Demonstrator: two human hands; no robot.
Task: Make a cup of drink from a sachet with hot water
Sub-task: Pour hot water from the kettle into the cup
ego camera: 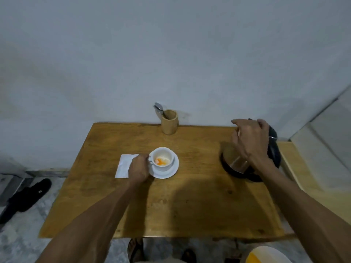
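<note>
Currently, 1 white cup (163, 161) stands on a white saucer (173, 170) near the middle of a wooden table (190, 205). Orange and pale powder lies at the bottom of the cup; no liquid can be made out.

Left hand (138, 168): closed on the cup's handle at the cup's left side, fingers curled around it. The hand partly covers a white napkin (124, 165) lying flat on the table just left of the saucer.

Right hand (250, 139): positioned over the top of the kettle (237, 164), fingers spread and bent downward. The hand hides the lid area, so contact with the kettle cannot be confirmed, and no grip is visible. The kettle has a metal body and a black handle, and stands on a black base at the right side of the table, well apart from the cup.

At the rear edge of the table, against the wall, stands a wooden holder (169, 122) with 1 or more metal spoons (159, 109) leaning out to the left; the exact count cannot be told.

A black sandal (26, 198) lies on the floor left of the table. A white container (266, 255) with a yellow patch shows at the bottom right edge. No sachet can be identified with certainty.
</note>
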